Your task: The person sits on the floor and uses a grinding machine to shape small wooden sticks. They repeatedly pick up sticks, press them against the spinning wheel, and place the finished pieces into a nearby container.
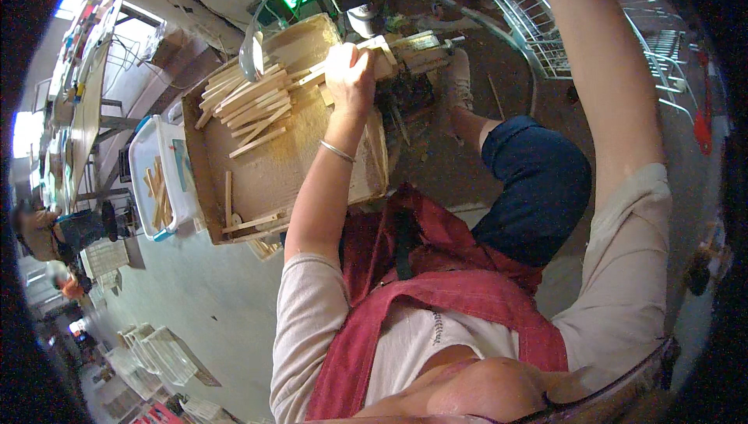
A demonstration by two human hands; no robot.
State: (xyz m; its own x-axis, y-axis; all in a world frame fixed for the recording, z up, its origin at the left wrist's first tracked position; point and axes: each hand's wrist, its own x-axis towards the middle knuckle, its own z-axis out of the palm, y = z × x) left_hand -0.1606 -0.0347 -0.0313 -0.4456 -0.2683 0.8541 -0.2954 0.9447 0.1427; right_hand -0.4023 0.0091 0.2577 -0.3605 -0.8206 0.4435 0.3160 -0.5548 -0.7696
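Note:
My left hand (350,77), a metal bangle on its wrist, is closed over the far right part of a shallow wooden tray (343,167). A thin wooden stick (312,78) runs into its grip; the fingers partly hide it. Just right of this hand are pale wooden pieces (380,48) on a narrow bench fixture (425,51). Many loose sticks (253,104) lie in a pile in the tray, left of my hand. A few more sticks (253,223) are at its near left corner. My right arm (600,58) reaches up past the top edge, so that hand is out of sight.
A lamp (252,54) hangs over the stick pile. Left of the tray stands a clear plastic bin (152,190) with sticks inside. A wire basket (538,26) is at the upper right. Another person (54,233) is at the far left, near plastic crates (160,354).

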